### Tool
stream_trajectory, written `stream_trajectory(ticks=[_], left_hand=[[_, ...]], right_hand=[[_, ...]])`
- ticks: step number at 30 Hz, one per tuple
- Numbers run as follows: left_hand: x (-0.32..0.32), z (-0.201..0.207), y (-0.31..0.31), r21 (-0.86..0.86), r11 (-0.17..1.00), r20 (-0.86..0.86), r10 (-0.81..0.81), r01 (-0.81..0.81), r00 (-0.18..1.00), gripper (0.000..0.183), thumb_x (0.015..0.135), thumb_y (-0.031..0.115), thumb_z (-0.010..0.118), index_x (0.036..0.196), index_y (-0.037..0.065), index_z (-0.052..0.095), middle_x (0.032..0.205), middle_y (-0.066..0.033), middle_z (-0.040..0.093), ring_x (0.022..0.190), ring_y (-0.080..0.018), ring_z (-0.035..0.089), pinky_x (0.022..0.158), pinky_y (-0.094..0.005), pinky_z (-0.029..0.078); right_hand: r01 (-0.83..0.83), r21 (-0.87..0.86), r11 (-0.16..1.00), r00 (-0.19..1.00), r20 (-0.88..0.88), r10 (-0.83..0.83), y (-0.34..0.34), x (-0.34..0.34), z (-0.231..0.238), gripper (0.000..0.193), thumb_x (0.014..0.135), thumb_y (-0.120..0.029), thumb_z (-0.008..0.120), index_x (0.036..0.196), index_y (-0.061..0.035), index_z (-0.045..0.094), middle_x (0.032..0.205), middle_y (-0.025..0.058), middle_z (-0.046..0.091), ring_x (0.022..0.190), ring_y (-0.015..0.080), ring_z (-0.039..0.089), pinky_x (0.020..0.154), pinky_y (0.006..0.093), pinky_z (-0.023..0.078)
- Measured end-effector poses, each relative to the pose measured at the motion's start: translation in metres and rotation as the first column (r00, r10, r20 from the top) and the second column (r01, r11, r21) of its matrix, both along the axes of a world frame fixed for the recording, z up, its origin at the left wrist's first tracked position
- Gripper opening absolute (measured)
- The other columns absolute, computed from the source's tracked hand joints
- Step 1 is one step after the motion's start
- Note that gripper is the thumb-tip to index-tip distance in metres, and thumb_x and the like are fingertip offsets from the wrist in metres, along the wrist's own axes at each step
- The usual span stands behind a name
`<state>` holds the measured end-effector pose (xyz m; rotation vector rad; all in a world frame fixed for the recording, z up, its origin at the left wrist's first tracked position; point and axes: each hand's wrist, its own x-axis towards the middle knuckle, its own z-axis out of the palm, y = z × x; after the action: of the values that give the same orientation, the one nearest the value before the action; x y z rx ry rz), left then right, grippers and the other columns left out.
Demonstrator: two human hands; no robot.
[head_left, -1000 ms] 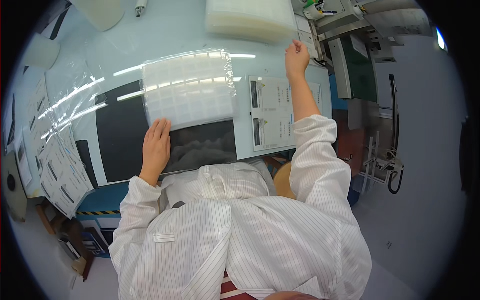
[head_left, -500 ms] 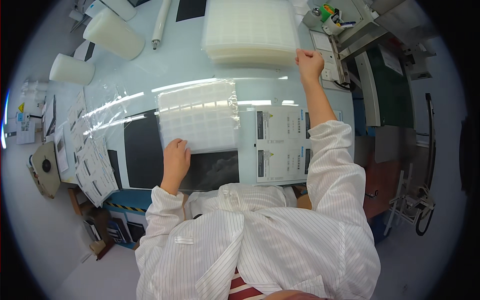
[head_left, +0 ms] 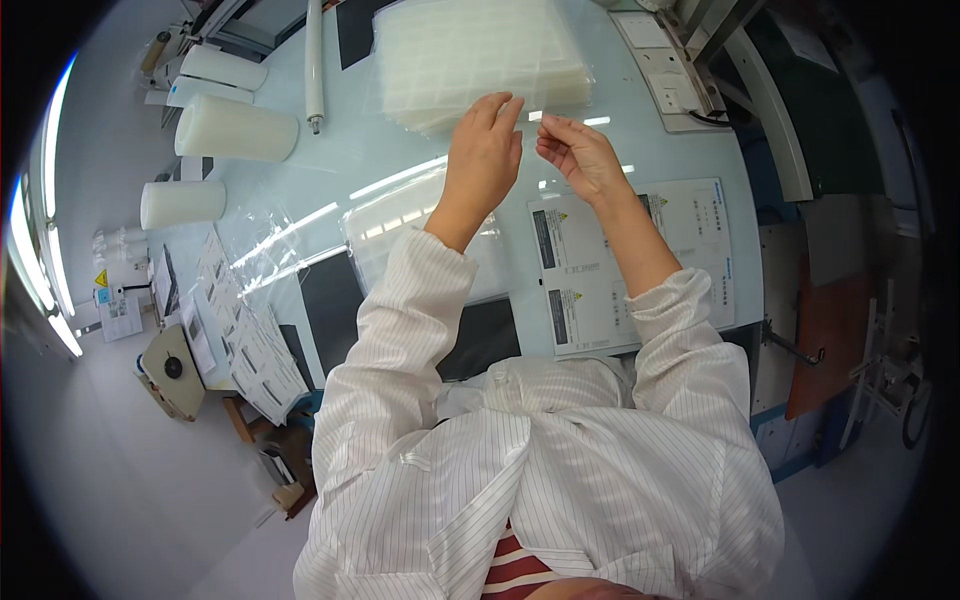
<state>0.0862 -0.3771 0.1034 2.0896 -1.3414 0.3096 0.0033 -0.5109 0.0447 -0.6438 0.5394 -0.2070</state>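
Observation:
A stack of translucent plastic sheets (head_left: 480, 50) with a faint grid pattern lies at the far middle of the table. Over its near edge I hold my left hand (head_left: 483, 155), fingers stretched out, and nothing shows in its grasp. Just right of it, my right hand (head_left: 582, 158) has thumb and fingertips closed by the stack's near right side; what they pinch, if anything, I cannot make out. A clear sheet edge sticks out past the stack's near left corner. Partly behind my left forearm lies a clear-wrapped gridded sheet (head_left: 385, 235) over black sheets (head_left: 482, 340).
Printed white label sheets (head_left: 640, 265) lie at right, more printed sheets (head_left: 255, 350) at left beside crumpled clear film (head_left: 270, 240). White rolls (head_left: 235, 128) and a long roller (head_left: 315, 70) occupy the far left. A power strip (head_left: 665, 85) sits at the far right edge.
My left hand has left the wrapped sheet and reached far toward the stack. My right hand has moved left and nearer from the stack's corner. The view has turned slightly.

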Motion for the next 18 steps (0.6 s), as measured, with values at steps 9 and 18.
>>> stream_trajectory(ticks=[9, 18], left_hand=[[0.012, -0.009, -0.004, 0.044, 0.999, 0.101, -0.005, 0.000, 0.995, 0.026, 0.077, 0.009, 0.070, 0.103, 0.005, 0.065, 0.105, -0.0100, 0.064, 0.096, -0.0285, 0.061, 0.081, -0.0379, 0.050], [0.034, 0.007, -0.002, 0.072, 0.989, 0.233, -0.140, 0.126, 0.962, 0.016, 0.078, 0.009, 0.070, 0.094, 0.009, 0.067, 0.087, -0.0025, 0.068, 0.080, -0.0212, 0.065, 0.066, -0.0310, 0.053]], right_hand=[[-0.020, -0.016, 1.000, 0.990, 0.138, 0.022, 0.007, 0.002, -0.012, 0.017, 0.091, -0.014, 0.062, 0.101, -0.0011, 0.065, 0.096, 0.0063, 0.065, 0.092, 0.0162, 0.062, 0.091, 0.0296, 0.049], [0.053, -0.105, 0.993, 0.952, 0.304, -0.019, 0.017, 0.009, -0.001, 0.016, 0.091, -0.009, 0.060, 0.102, 0.0012, 0.064, 0.105, 0.0103, 0.066, 0.101, 0.0189, 0.061, 0.098, 0.0314, 0.046]])
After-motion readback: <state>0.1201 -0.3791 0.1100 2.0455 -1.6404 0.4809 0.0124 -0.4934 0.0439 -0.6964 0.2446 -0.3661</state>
